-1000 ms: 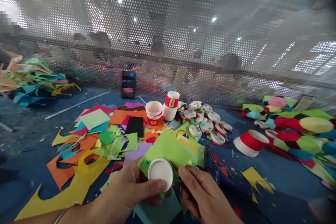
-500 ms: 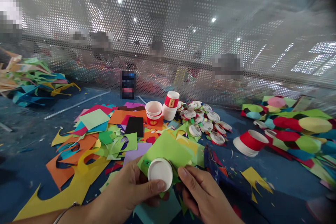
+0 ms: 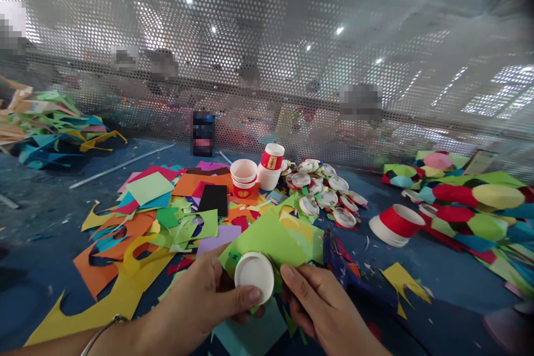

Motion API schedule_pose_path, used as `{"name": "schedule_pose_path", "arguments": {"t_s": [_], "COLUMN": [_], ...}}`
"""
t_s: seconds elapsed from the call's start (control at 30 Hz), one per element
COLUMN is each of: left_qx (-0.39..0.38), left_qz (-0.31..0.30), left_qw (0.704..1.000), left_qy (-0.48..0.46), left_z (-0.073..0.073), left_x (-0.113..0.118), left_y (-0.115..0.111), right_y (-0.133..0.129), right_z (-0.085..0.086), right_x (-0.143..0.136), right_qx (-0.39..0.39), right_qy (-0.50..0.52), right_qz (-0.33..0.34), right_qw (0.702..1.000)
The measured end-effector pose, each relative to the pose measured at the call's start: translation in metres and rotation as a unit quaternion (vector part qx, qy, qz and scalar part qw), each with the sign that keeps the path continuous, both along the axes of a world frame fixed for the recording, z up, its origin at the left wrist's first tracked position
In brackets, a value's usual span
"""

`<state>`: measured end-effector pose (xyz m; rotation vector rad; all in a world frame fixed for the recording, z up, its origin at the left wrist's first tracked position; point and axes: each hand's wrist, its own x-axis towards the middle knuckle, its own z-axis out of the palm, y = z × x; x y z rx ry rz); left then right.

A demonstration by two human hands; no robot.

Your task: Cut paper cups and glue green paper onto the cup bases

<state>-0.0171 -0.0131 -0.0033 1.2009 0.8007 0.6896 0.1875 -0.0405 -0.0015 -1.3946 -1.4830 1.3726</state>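
A white round paper piece (image 3: 254, 280) with a raised rim is gripped by my left hand (image 3: 208, 295), its thumb across the lower edge. Behind it a light green sheet (image 3: 271, 239) spreads upward, pressed against the round piece. My right hand (image 3: 321, 306) is closed at the sheet's lower right edge, thumb on top; whatever lies between its fingertips is mostly hidden. Below both hands lies a teal sheet (image 3: 254, 334).
Cut coloured paper, including a yellow scrap (image 3: 120, 300), covers the left. Paper cups (image 3: 244, 175) and a pile of white rounds (image 3: 308, 206) stand beyond. A red-banded cup stack (image 3: 398, 223) lies right; a phone (image 3: 203, 133) leans against the mesh.
Almost nothing differs. My right hand has shifted very slightly left along the green sheet, and the view has tilted a little.
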Motion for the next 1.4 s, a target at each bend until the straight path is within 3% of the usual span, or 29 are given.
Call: {"name": "schedule_pose_path", "arguments": {"t_s": [1.13, 1.4], "left_qx": [0.023, 0.009], "left_qz": [-0.003, -0.008], "left_qw": [0.999, 1.0], "left_qy": [0.027, -0.003], "left_z": [-0.0046, 0.0005], "left_x": [-0.0029, -0.0004], "left_y": [0.0002, -0.0017], "right_y": [0.0006, 0.0001], "right_z": [0.0034, 0.0033], "right_x": [-0.0014, -0.0017], "right_qx": [0.007, 0.013], "right_qy": [-0.024, -0.022], "right_qz": [0.01, 0.019], "right_qw": [1.0, 1.0]}}
